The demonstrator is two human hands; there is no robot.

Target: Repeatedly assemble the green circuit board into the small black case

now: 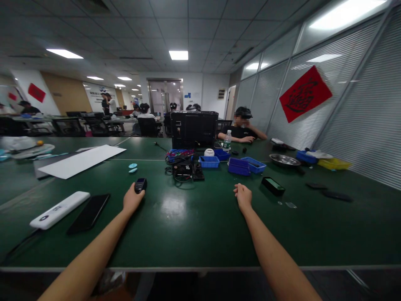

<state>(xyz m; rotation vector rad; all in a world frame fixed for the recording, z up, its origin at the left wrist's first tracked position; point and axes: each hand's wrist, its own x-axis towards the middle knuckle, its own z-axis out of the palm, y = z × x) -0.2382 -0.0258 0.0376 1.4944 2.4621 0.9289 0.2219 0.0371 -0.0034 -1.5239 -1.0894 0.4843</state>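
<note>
My left hand (132, 200) is closed around a small black handheld device (140, 185) with a little screen, which stands up from the green table. Two light-blue round pieces (133, 168) lie just beyond it. My right hand (243, 196) rests on the tabletop with its fingers curled in, and nothing shows in them. To the right of that hand sits an oblong black box (272, 186) with a green top. A small ring (280, 203) and a clear flat piece (291, 205) lie near the box.
At left are a white elongated device (61, 210) with a cable, a black phone (89, 213) and a white sheet (84, 161). Ahead stand tangled electronics (183, 169), blue trays (209, 162), a bottle (227, 140) and a monitor (194, 128). A metal bowl (284, 160) and a seated person (242, 130) are further right.
</note>
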